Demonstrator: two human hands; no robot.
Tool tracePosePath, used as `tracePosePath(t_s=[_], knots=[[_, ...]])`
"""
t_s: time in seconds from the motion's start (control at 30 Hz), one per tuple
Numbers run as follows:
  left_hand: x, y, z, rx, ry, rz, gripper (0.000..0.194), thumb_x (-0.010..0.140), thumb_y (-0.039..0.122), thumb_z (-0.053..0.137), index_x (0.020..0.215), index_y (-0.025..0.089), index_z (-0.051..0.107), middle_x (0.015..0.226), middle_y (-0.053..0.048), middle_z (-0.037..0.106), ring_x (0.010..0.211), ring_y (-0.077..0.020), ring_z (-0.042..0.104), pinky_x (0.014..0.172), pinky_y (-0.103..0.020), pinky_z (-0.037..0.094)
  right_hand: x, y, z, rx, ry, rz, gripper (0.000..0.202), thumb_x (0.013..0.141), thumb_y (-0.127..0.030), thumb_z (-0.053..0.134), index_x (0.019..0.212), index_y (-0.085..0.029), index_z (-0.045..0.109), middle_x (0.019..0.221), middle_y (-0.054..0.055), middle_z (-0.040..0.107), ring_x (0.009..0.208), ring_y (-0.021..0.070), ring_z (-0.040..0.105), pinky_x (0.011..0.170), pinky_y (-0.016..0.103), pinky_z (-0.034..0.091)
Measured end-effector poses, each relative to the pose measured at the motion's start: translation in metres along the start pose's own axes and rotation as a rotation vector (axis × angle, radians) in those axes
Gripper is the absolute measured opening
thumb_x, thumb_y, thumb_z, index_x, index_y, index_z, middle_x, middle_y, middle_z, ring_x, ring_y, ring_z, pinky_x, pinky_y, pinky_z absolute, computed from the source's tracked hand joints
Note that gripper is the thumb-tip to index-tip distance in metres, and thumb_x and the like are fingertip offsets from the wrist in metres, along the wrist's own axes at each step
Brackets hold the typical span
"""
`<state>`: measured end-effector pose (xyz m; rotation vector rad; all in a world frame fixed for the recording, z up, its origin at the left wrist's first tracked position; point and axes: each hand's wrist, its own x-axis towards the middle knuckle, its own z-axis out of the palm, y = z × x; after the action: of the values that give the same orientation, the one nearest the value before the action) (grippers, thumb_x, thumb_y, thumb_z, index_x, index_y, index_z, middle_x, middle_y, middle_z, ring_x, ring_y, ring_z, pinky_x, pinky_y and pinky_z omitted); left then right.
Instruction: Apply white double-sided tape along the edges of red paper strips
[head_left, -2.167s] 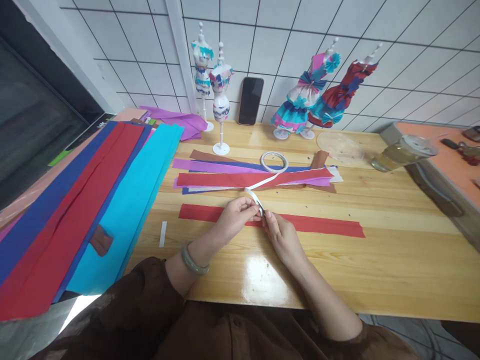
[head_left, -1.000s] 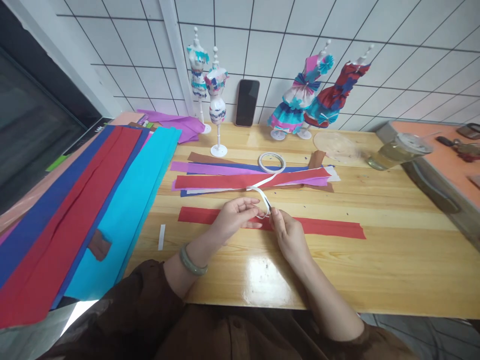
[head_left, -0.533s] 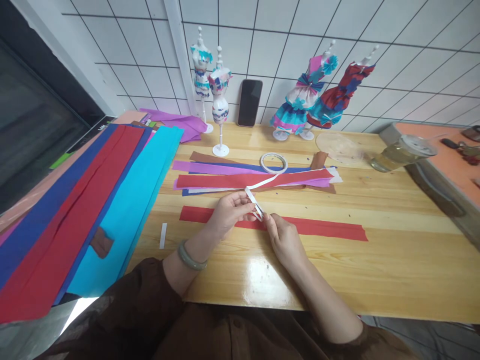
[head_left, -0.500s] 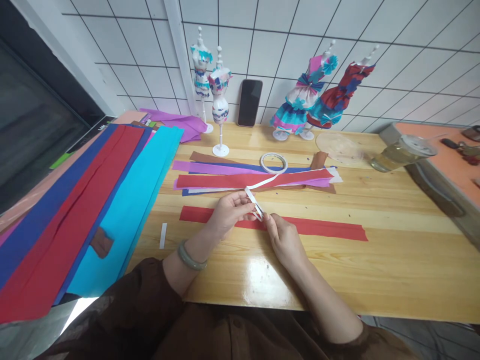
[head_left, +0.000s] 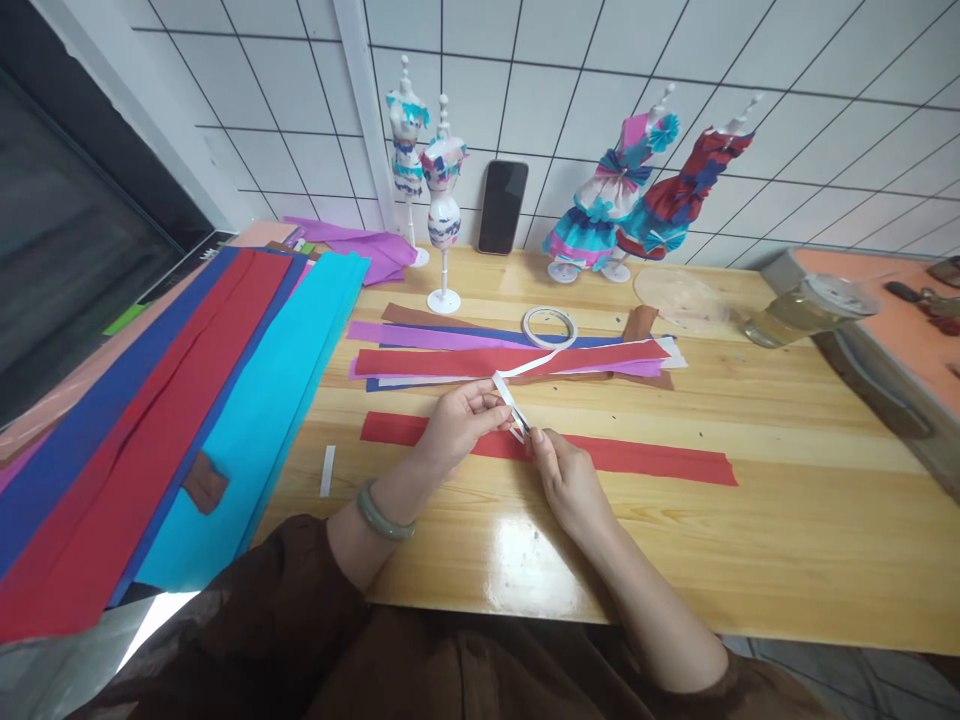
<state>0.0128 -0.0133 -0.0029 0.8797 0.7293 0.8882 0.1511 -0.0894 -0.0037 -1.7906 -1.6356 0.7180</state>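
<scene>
My left hand [head_left: 466, 420] pinches a narrow white tape strip [head_left: 513, 398] that runs back to a tape roll [head_left: 550, 327] on the table. Close beside it, my right hand [head_left: 564, 468] is closed on a small, slim tool with dark blades, perhaps scissors, mostly hidden by the fingers. The blades lie against the white strip. Beneath both hands a red paper strip [head_left: 652, 457] lies across the table. Just behind them is a stack of coloured strips with another red strip [head_left: 427, 361] on top.
Large coloured sheets [head_left: 292, 380] cover the left side. At the back stand small mannequins [head_left: 444, 220], a phone [head_left: 502, 207] and two dressed mannequins [head_left: 609, 200]. A cup of yellowish liquid [head_left: 799, 312] stands at the right. A short white piece [head_left: 328, 471] lies front left.
The view has shifted very slightly. The dark blades between my hands show a little differently against the white strip; both hands stay nearly in place.
</scene>
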Motion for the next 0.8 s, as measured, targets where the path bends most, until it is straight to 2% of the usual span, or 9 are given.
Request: tracePosePath(t_s=[0.2, 0.3, 0.43, 0.8], knots=[[-0.0013, -0.0006, 0.0024, 0.157, 0.010, 0.118, 0.032, 0.066, 0.021, 0.066, 0.095, 0.011, 0.058, 0.072, -0.003, 0.060, 0.066, -0.0107, 0.057, 0.068, -0.026, 0.046, -0.0002, -0.0014, 0.0000, -0.017, -0.001, -0.007, 0.039, 0.091, -0.044, 0.024, 0.069, -0.020, 0.045, 0.057, 0.000, 0.047, 0.053, 0.0145, 0.045, 0.052, 0.024, 0.033], [-0.0027, -0.0029, 0.0045, 0.184, 0.006, 0.129, 0.035, 0.067, 0.018, 0.065, 0.100, 0.011, 0.057, 0.072, -0.002, 0.060, 0.067, -0.0105, 0.057, 0.068, -0.025, 0.045, -0.0003, -0.0024, 0.0003, 0.002, 0.009, -0.003, 0.038, 0.091, -0.044, 0.025, 0.070, -0.020, 0.046, 0.058, -0.001, 0.048, 0.054, 0.0143, 0.045, 0.053, 0.024, 0.032], [-0.0038, -0.0054, 0.0056, 0.165, 0.004, 0.116, 0.039, 0.067, 0.015, 0.064, 0.105, 0.011, 0.054, 0.072, -0.002, 0.060, 0.066, -0.0099, 0.057, 0.069, -0.025, 0.046, -0.0002, -0.0034, 0.0005, 0.017, 0.027, 0.006, 0.038, 0.091, -0.043, 0.027, 0.068, -0.020, 0.046, 0.058, -0.001, 0.048, 0.053, 0.0138, 0.044, 0.052, 0.024, 0.031], [0.0007, -0.0007, 0.0013, -0.007, 0.051, 0.047, 0.042, 0.062, 0.017, 0.069, 0.101, 0.010, 0.055, 0.070, -0.002, 0.060, 0.066, -0.0116, 0.058, 0.071, -0.030, 0.047, 0.0000, -0.0062, -0.0050, 0.093, 0.035, 0.026, 0.039, 0.088, -0.045, 0.034, 0.074, -0.017, 0.057, 0.057, -0.001, 0.047, 0.055, 0.0130, 0.042, 0.053, 0.023, 0.030]])
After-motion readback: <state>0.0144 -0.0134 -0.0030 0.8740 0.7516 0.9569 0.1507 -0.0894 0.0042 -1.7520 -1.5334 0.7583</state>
